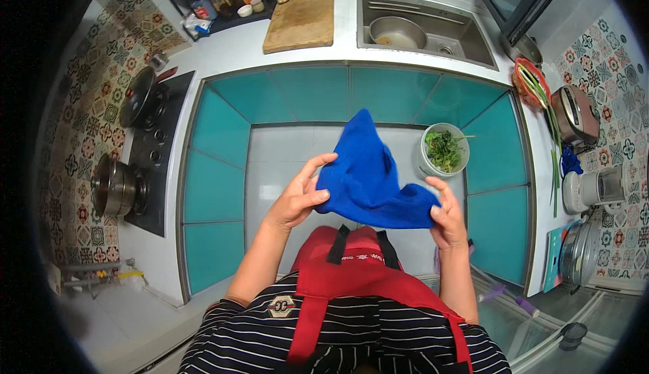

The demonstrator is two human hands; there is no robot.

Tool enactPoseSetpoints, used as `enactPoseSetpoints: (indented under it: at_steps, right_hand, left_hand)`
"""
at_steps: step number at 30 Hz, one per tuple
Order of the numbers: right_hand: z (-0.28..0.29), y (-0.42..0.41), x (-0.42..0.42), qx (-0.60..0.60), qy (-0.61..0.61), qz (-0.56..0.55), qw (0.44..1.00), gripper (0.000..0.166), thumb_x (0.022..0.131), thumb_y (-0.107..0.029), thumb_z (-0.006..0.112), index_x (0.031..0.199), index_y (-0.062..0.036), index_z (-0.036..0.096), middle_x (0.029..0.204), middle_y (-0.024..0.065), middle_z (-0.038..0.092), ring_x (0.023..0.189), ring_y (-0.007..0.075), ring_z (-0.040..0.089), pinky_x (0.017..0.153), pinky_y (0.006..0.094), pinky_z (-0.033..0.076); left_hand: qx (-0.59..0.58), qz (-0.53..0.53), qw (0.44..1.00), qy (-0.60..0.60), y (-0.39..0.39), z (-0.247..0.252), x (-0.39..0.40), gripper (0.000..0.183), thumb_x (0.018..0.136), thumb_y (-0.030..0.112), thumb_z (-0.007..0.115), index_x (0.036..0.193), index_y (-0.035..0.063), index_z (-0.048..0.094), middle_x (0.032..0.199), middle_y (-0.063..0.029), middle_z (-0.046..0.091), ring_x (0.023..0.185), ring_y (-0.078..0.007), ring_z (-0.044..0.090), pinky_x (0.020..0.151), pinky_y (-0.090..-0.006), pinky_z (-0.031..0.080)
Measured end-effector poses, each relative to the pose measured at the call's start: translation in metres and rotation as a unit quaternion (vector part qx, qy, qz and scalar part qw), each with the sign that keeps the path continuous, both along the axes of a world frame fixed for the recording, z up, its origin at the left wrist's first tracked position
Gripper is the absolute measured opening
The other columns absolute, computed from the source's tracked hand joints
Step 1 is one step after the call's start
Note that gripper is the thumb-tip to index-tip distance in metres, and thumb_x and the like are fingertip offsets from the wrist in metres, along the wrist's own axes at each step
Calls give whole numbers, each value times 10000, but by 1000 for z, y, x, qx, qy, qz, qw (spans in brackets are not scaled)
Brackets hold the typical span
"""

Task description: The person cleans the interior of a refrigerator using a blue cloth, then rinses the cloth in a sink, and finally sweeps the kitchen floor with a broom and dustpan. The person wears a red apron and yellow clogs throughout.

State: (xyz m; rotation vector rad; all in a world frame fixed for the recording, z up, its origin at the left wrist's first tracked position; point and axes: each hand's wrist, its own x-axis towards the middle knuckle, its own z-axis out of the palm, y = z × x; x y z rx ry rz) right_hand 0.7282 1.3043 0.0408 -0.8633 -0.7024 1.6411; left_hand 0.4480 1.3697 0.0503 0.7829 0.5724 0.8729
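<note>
A blue cloth (362, 181) hangs folded and creased in the air between my two hands, in front of my red apron (350, 277). My left hand (301, 191) pinches its left edge between thumb and fingers. At the cloth's right corner, my right hand (446, 212) grips it between thumb and fingers. Below the cloth lies the grey tiled floor, where a light-coloured bin (422, 158) holds leafy green scraps, just beyond my right hand.
Ahead, a wooden cutting board (299, 24) lies beside a steel sink (436, 57) holding a metal pan (398, 32). A gas stove (159, 171) with a pot (114, 186) and a wok (139, 98) is at left. A rice cooker (575, 115) and blender (590, 189) stand at right.
</note>
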Motion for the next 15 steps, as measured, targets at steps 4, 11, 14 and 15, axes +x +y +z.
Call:
enactPoseSetpoints:
  at_steps: [4, 11, 14, 15]
  right_hand:
    - [7, 76, 35, 113, -191, -192, 956, 526, 725, -151, 648, 1190, -9, 448, 1219, 117, 456, 1153, 212, 410, 1014, 338, 255]
    - [57, 183, 41, 153, -343, 110, 920, 327, 818, -53, 512, 1144, -35, 531, 1138, 81, 546, 1068, 168, 496, 909, 294, 377]
    - [62, 224, 10, 141, -381, 226, 885, 318, 781, -16, 513, 1094, -22, 561, 1034, 85, 607, 955, 171, 568, 864, 285, 417]
    - [68, 237, 9, 128, -400, 193, 887, 309, 774, -15, 512, 1078, -21, 569, 1019, 83, 612, 941, 171, 573, 857, 287, 421]
  left_hand:
    - [54, 124, 991, 9, 71, -1, 10, 571, 726, 115, 666, 1226, 25, 404, 1119, -98, 509, 1039, -188, 500, 922, -320, 380]
    - [489, 0, 699, 523, 193, 13, 45, 470, 741, 27, 565, 1196, 108, 481, 1200, -169, 477, 1104, -325, 467, 912, -371, 389]
    - [581, -206, 753, 230, 245, -4, 103, 481, 747, 94, 573, 1213, 101, 459, 1290, -179, 380, 1221, -349, 325, 1014, -407, 256]
    - [570, -287, 753, 163, 260, -23, 114, 314, 790, 129, 562, 1090, 52, 512, 1280, -198, 386, 1237, -352, 299, 1013, -402, 252]
